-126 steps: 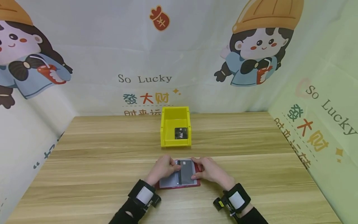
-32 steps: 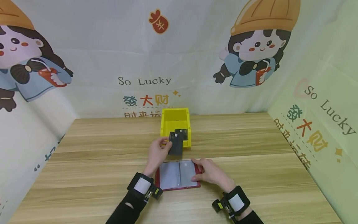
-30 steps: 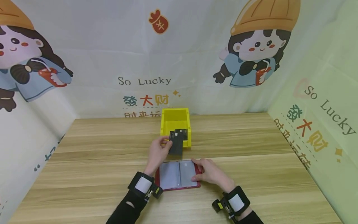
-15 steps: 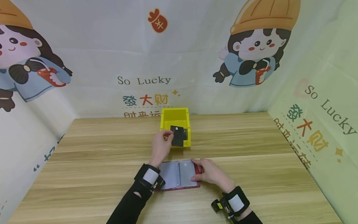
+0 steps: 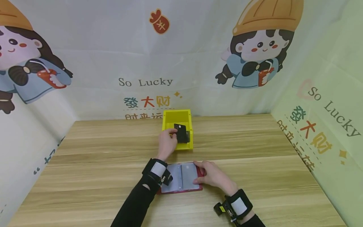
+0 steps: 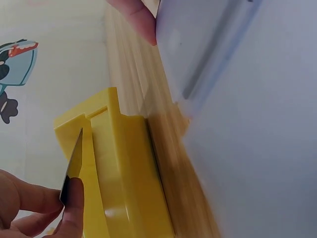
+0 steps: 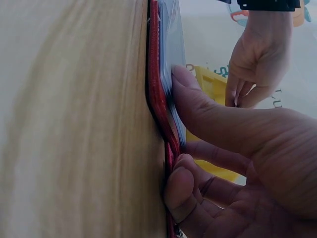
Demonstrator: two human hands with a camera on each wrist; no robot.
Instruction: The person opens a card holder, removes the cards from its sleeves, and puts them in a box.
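My left hand [image 5: 166, 143] pinches a black card [image 5: 181, 133] by its left edge, over the yellow bin [image 5: 177, 116]. In the left wrist view the card [image 6: 73, 166] appears nearly edge-on between thumb and fingers, against the bin's yellow wall. Another dark card [image 5: 188, 136] lies in the bin, mostly covered by the held one. Nearer the person, a red card holder [image 5: 189, 176] lies spread on the table, its clear sleeves showing. My right hand [image 5: 213, 176] grips the holder's right side, thumb [image 7: 185, 77] on the sleeves and fingers at the red cover's edge.
The wooden table [image 5: 113, 142] meets a printed cloth backdrop [image 5: 198, 63] behind and at both sides. The bin stands near the table's back edge, just beyond the holder. My left forearm [image 5: 139, 195] passes over the holder's left part.
The left hand has drawn the black card out of the holder's right sleeve and carried it forward, over the bin's front wall. The right hand has stayed on the holder.
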